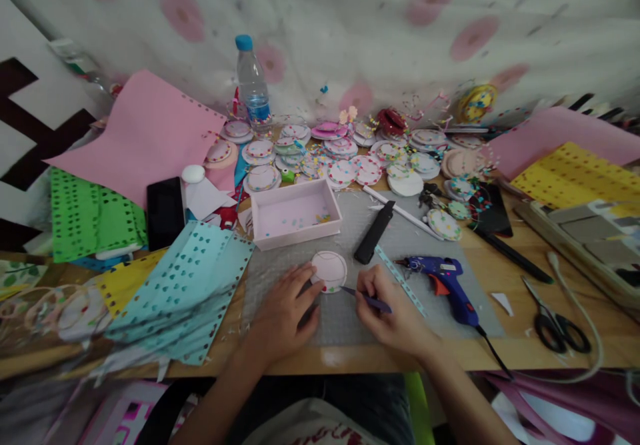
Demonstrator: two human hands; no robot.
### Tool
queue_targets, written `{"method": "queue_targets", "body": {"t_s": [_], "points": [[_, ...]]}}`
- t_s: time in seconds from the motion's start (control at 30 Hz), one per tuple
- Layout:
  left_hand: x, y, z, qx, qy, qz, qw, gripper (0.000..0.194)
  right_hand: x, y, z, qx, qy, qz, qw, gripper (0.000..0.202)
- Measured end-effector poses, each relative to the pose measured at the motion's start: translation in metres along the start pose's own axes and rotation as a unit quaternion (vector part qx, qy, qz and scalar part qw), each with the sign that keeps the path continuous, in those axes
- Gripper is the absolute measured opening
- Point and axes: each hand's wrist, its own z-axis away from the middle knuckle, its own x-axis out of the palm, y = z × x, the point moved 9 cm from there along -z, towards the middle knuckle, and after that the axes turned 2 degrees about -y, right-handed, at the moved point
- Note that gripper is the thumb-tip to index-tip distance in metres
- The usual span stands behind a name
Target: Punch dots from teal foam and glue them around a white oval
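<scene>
A round white disc (329, 271) with a few small coloured pieces at its lower edge lies on the grey mat (320, 328). My left hand (289, 305) rests on the mat with its fingers apart, the fingertips on the disc's left edge. In my right hand (383, 305) is a dark pointed tool (376, 303), and its tip is at the disc's lower right edge. Behind the disc stands an open pink box (295, 217) with small coloured bits inside. A black utility knife (374, 233) and a light blue dotted strip (399, 278) lie near my right hand.
A blue glue gun (445, 281) and scissors (554, 325) lie at the right. Many decorated discs (343, 173) and a bottle (254, 88) stand behind. Coloured sheets, among them a cyan one (185, 291), and a phone (165, 213) are at the left.
</scene>
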Motion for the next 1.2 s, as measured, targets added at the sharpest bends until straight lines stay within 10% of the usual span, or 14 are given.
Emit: {"method": "queue_targets", "body": {"t_s": [0.4,0.77,0.97,1.2], "points": [[-0.009,0.003,0.000,0.004,0.027,0.002,1.000,0.038,-0.009,0.004,0.004,0.019,0.004,-0.016,1.000,0.021],[-0.099,-0.028,-0.010,-0.035,0.234,-0.097,0.967,0.031,-0.079,0.021,0.012,0.060,0.200,-0.105,0.972,0.010],[-0.084,-0.050,-0.031,-0.006,0.143,-0.171,0.975,0.022,-0.098,-0.005,-0.009,-0.015,0.202,-0.046,0.978,0.009],[-0.075,-0.035,-0.011,0.000,0.186,-0.155,0.970,0.029,-0.073,-0.039,-0.058,-0.118,0.142,-0.007,0.983,0.009]]}}
